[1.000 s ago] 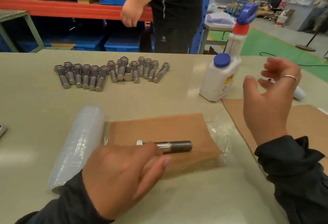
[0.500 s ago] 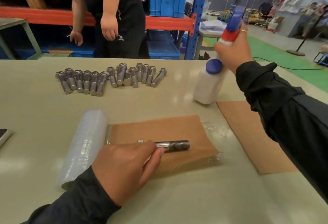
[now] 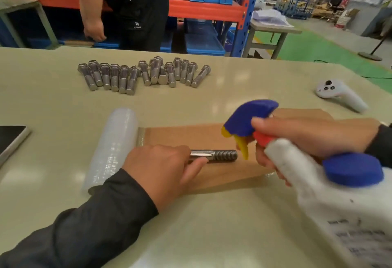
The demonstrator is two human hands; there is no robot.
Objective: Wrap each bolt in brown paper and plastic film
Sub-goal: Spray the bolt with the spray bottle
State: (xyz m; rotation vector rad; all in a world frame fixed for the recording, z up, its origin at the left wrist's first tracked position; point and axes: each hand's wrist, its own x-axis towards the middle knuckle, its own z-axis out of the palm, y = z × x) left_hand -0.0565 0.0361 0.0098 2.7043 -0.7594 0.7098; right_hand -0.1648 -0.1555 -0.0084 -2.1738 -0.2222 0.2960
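A steel bolt [image 3: 218, 155] lies on a sheet of brown paper [image 3: 191, 138] spread over plastic film. My left hand [image 3: 163, 170] grips the bolt's head end, so only the shank and threads show. My right hand [image 3: 307, 140] grips the neck of a white spray bottle [image 3: 331, 199] with a blue trigger head, held tilted, its nozzle just right of the bolt's threaded tip. The roll of plastic film [image 3: 112, 149] lies at the paper's left edge. Several bare bolts [image 3: 144, 74] lie in a row farther back on the table.
A dark phone [image 3: 10, 140] lies at the left table edge. A white handheld controller [image 3: 339, 94] rests at the far right. More brown paper [image 3: 303, 113] lies behind my right hand. A person in black [image 3: 127, 8] stands beyond the table by blue crates.
My right hand lifted the spray bottle from the back right of the table and brought it down beside the bolt. My left hand stayed on the bolt.
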